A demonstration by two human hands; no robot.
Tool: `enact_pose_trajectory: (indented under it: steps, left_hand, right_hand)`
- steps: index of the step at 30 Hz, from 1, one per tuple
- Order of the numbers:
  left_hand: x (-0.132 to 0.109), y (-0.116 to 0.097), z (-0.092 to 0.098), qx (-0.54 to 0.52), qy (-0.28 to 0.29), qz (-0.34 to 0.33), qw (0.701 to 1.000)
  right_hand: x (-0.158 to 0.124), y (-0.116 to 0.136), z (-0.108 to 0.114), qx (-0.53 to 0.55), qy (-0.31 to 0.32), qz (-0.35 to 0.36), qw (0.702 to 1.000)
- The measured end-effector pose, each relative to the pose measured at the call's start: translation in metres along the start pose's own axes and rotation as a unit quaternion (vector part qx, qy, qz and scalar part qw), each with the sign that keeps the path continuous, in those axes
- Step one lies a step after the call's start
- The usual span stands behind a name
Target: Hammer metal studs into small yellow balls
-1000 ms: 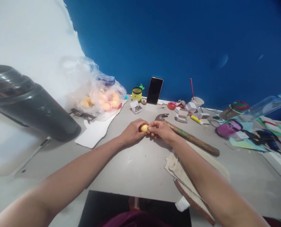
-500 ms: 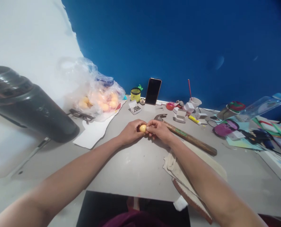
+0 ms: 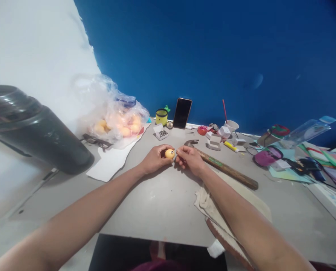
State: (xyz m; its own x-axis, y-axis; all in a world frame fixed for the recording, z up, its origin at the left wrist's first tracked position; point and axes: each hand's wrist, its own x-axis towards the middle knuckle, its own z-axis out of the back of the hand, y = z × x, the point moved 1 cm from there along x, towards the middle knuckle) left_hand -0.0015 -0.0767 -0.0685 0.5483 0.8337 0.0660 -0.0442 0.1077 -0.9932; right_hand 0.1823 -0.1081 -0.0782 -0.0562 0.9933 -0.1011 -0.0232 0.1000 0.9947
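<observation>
My left hand (image 3: 156, 160) is closed round a small yellow-orange ball (image 3: 168, 154), with thumb and fingers on its sides. A small dark, shiny spot shows on the ball's right side. Just right of it, my right hand (image 3: 192, 160) has thumb and forefinger pinched together, a little apart from the ball. Whether something tiny is between those fingertips I cannot make out. Behind the right hand lies a claw hammer (image 3: 227, 171) with a wooden handle. An open small white box (image 3: 161, 134) of shiny metal bits stands beyond the left hand.
At the left are a large dark flask (image 3: 52, 135), glasses (image 3: 96, 140) and a plastic bag (image 3: 122, 116) of yellow-orange balls. A phone (image 3: 182, 113) leans at the back wall. Cloth (image 3: 206, 199) lies under my right forearm. Small boxes, a yellow tube (image 3: 230, 146) and a cup (image 3: 231, 126) are at right.
My right fingers have moved off the ball, leaving a small gap. The ball now shows the shiny spot on its right side. My left hand still holds it.
</observation>
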Motion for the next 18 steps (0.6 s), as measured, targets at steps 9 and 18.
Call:
enact_pose_trajectory:
  steps: [9, 18]
  left_hand:
    - [0.007, 0.009, 0.013, 0.009, -0.093, 0.015, 0.996]
    - [0.002, 0.0, 0.006, 0.044, -0.109, -0.008, 0.993]
  right_hand:
    - [-0.005, 0.03, 0.043, -0.629, -0.141, 0.064, 0.762]
    - [-0.003, 0.033, 0.046, -0.683, -0.114, -0.013, 0.721]
